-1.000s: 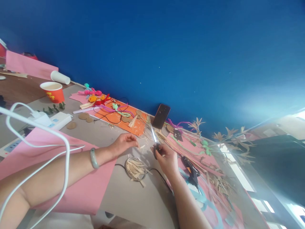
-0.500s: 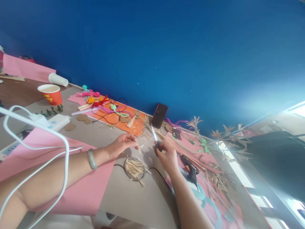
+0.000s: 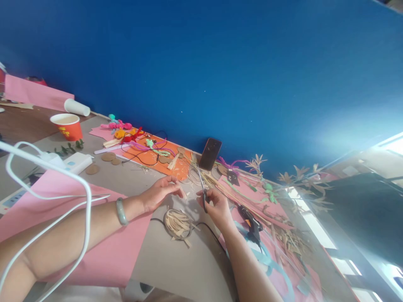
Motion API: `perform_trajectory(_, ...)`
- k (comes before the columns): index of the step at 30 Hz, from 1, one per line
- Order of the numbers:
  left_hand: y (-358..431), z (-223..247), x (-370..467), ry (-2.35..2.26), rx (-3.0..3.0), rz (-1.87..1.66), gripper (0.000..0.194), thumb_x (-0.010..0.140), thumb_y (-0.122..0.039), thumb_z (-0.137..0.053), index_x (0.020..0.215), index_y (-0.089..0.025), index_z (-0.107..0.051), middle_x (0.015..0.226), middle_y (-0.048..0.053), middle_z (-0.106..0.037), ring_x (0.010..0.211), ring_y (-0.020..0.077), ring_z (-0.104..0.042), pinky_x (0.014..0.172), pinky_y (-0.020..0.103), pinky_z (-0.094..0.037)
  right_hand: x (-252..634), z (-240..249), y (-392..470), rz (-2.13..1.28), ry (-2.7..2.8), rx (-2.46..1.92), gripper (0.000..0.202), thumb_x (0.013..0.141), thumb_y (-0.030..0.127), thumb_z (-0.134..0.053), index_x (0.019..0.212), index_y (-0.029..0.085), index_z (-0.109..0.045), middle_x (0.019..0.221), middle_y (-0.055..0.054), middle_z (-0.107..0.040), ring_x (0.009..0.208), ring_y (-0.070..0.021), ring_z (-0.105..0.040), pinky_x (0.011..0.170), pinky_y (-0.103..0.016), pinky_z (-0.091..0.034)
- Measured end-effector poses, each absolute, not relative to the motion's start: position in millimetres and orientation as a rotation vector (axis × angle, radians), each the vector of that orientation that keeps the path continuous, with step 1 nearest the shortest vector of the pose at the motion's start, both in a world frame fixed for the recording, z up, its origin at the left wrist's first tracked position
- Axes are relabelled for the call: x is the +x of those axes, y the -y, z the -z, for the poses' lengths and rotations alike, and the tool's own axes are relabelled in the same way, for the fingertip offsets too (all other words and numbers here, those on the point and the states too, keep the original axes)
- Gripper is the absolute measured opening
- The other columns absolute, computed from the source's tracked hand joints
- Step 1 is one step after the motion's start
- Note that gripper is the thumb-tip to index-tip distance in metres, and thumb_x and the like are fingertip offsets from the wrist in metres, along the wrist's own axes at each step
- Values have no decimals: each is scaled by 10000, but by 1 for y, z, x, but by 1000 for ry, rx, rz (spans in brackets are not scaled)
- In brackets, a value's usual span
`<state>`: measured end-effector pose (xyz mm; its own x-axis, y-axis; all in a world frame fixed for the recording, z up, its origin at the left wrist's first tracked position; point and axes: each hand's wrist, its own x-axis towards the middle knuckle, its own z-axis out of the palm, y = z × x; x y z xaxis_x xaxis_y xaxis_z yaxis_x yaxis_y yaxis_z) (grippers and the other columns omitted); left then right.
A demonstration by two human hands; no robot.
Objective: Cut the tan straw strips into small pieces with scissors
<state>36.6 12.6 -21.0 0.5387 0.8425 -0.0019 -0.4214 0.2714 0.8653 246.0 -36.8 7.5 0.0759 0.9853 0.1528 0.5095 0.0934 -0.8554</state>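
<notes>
My right hand (image 3: 217, 207) is wrapped round the dark handles of a pair of scissors (image 3: 202, 181), whose slim blades point away towards the wall. To its left, my left hand (image 3: 165, 191) is closed in a pinch, with a small pale strip (image 3: 188, 196) showing at the fingertips. Just below both hands, a round ring (image 3: 166, 226) lies on the table, heaped with short straw-coloured strips (image 3: 176, 221). My left wrist wears a pale bangle.
A phone (image 3: 210, 153) leans against the blue wall. Right of my right hand lies a black glue gun (image 3: 252, 224) on pink paper. A white cable (image 3: 87, 209) crosses in front of my left forearm. At the left stands a red paper cup (image 3: 68, 128).
My right hand has shifted slightly left, and the scissors have tilted, their blades now looking thinner. My left hand stays nearly in place; less of the pale strip shows at its fingertips.
</notes>
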Motion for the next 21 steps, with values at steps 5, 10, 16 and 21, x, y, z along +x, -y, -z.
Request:
perform_trajectory(5,-15,22,37,-577,949,-973,235,764,-319,-681,791,-172,-499,747,50,-718,761,168,-657,775,291,-419,240,-12,43,-1034,1449,-1378,279,629,365,-759,700,190,-554,857,-60,-698,685,-156,-597,629,-284,-483)
perform_trajectory(10,-8,21,40,-542,1005,-968,254,759,-287,-687,770,-179,-458,770,54,-733,774,177,-666,787,312,-436,225,-11,50,-1160,1271,-1306,319,621,393,-782,681,202,-533,888,-59,-707,785,-192,-648,741,-343,-521)
perform_trajectory(16,1,18,40,-546,1110,-955,231,792,-290,-657,786,-178,-455,802,65,-741,789,185,-681,790,319,-454,214,-3,50,-1229,1154,-1222,352,565,374,-819,681,205,-533,889,-35,-692,771,-181,-639,734,-340,-523)
perform_trajectory(21,0,20,39,-620,1143,-963,241,772,-313,-680,784,-171,-486,808,63,-729,776,183,-676,754,298,-463,214,2,49,-1178,1157,-1240,326,566,329,-816,663,200,-533,799,-7,-648,710,-138,-587,671,-274,-506)
